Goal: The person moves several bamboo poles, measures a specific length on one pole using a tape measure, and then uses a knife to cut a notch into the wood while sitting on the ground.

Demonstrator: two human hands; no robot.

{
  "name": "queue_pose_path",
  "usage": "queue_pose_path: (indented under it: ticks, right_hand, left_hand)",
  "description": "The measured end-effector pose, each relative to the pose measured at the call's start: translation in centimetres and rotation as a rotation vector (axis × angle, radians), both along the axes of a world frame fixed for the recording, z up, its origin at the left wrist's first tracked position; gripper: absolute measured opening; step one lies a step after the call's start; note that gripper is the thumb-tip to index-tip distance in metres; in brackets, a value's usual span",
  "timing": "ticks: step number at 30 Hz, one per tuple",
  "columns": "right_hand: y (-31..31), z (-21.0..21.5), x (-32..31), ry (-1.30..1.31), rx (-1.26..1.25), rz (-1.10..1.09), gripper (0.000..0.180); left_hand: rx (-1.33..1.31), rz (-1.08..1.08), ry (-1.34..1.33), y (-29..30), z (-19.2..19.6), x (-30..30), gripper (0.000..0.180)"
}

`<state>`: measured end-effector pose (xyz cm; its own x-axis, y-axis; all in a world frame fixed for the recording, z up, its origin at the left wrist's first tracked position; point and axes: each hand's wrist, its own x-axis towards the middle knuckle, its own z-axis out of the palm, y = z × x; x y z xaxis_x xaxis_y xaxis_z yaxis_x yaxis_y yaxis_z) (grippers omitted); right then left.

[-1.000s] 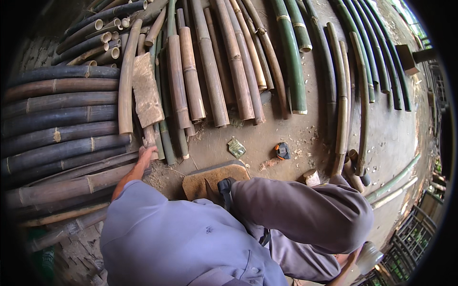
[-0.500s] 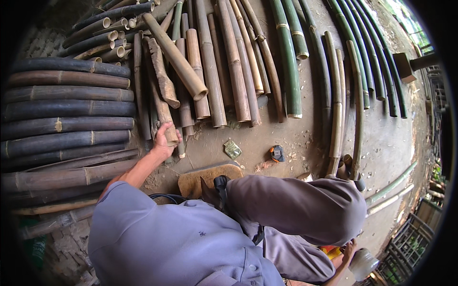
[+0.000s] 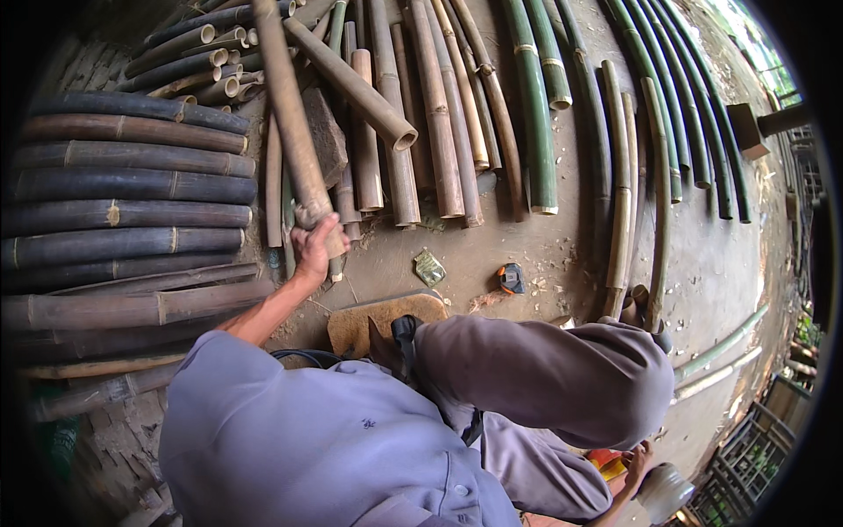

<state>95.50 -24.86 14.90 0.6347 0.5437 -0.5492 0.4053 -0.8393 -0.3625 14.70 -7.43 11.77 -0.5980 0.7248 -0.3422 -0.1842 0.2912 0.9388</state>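
Observation:
My left hand (image 3: 318,249) is wrapped around the near end of a brown bamboo pole (image 3: 291,114), which slants away toward the top of the picture. Beside the pole lies a rough brown slab (image 3: 325,136), partly covered by it. A cut light-brown bamboo tube (image 3: 351,83) rests across other poles just to the right. At the lower right, past my bent knee, my right hand (image 3: 638,461) shows near a red and yellow thing (image 3: 609,463) and a clear container (image 3: 665,488). Its fingers are small and partly hidden, so its grip is unclear.
Dark bamboo poles (image 3: 132,184) are stacked at the left. Green poles (image 3: 531,114) and brown poles (image 3: 436,114) lie at the back. A tape measure (image 3: 511,278), a small green packet (image 3: 429,268) and a wooden board (image 3: 386,318) lie on the floor before me.
My left hand has shifted slightly right with the bamboo pole, which now appears lifted over the rough slab. The cut tube has shifted slightly right in view. My right hand shows little change.

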Motion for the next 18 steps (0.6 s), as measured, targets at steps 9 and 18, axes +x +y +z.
queue_pose_path:
  ticks: [9, 18]
  right_hand:
    - [-1.7, -0.4, 0.9, -0.01, 0.076, -0.047, 0.041]
    - [-3.8, 2.0, -2.1, 0.003, 0.117, -0.18, 0.039]
  left_hand:
    - [0.03, -0.583, -0.233, 8.3, -0.4, 14.3, 0.035]
    - [-0.148, -0.87, -0.341, 9.9, -4.9, 31.9, 0.039]
